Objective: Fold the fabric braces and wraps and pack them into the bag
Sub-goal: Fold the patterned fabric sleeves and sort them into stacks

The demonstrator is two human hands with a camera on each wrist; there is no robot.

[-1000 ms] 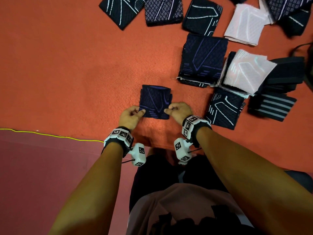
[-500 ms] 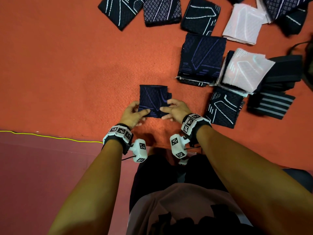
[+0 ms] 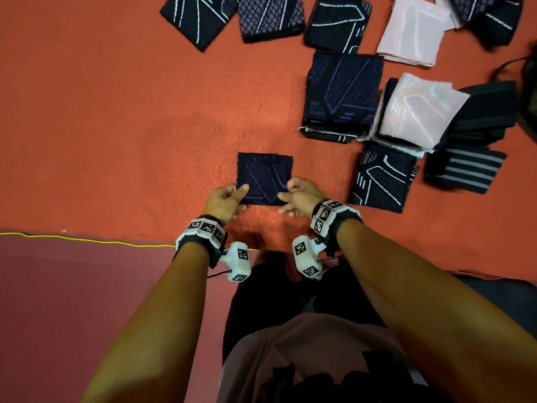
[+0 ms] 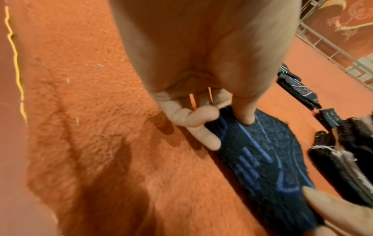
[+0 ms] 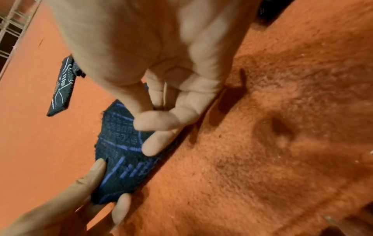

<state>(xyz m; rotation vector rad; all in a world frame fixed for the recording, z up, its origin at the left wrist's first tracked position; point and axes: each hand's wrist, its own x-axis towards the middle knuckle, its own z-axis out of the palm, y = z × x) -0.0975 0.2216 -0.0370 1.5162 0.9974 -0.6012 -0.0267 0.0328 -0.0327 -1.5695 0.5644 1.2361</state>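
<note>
A folded dark navy brace with purple lines lies flat on the orange carpet in front of me. My left hand pinches its near left corner, with the thumb on top and the fingers curled at the edge. At the near right corner my right hand holds it, thumb on the fabric and fingers bent along the side. Both wrist views show the same brace between the two hands.
Stacks of folded braces lie to the right: a navy and purple stack, a pink one, a white-lined dark one, a striped wrap. More lie along the top. A dark strapped thing shows at the right edge.
The brace's right edge, uneven a second ago, now lines up into a neat square. Both hands have shifted their grip along its near corners; the brace has stayed in place.
</note>
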